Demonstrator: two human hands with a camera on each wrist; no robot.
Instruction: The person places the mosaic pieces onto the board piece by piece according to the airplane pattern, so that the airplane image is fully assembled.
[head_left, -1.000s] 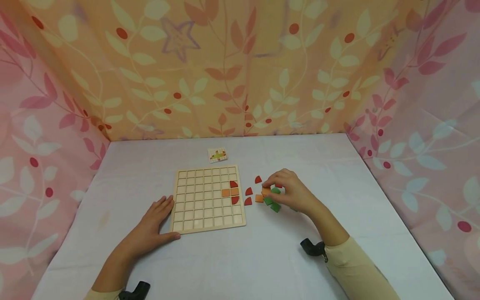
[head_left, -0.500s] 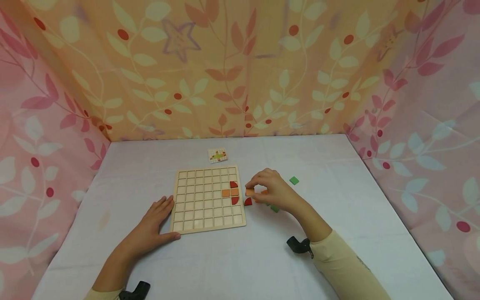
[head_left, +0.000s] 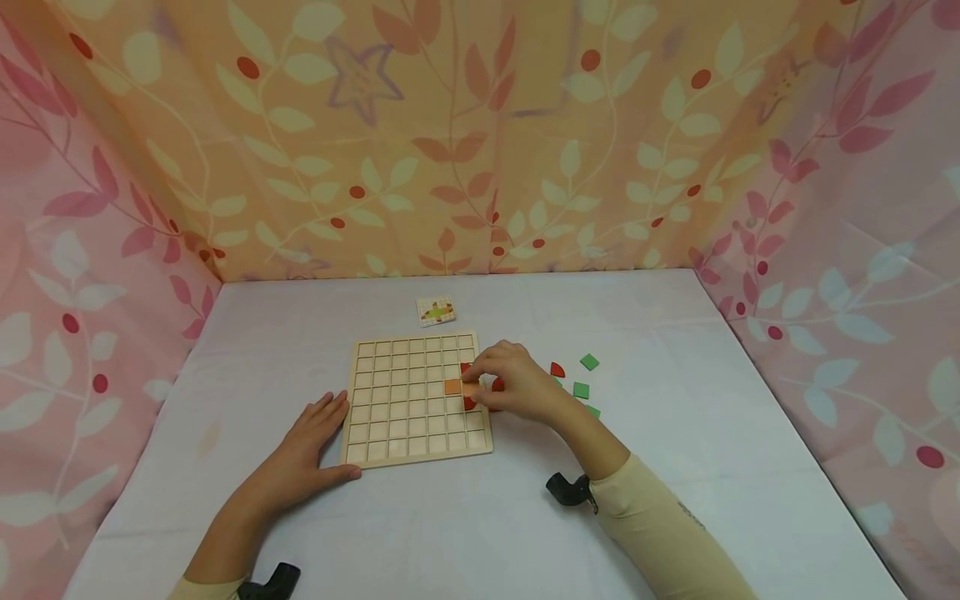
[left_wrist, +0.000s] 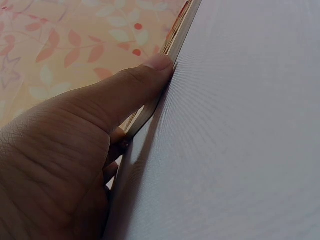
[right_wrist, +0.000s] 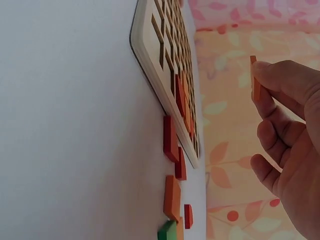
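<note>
My left hand rests against the near-left corner of a square wooden grid board. Its thumb touches the front edge and its fingers lie along the left side. Over the board's right edge, my right hand pinches an orange square tile between thumb and fingertips; the right wrist view shows it raised above the board. Set in the grid are an orange tile and red quarter-circle tiles, partly covered by my right fingers in the head view.
Right of the board lie loose tiles: a red quarter-circle, green tiles, and an orange one. Some are hidden beneath my right hand. A small pattern card lies behind the board. Patterned cloth walls border the white table.
My right hand has moved left from the loose tiles to over the board's right edge, carrying the orange square tile. My left hand stays at the board's corner.
</note>
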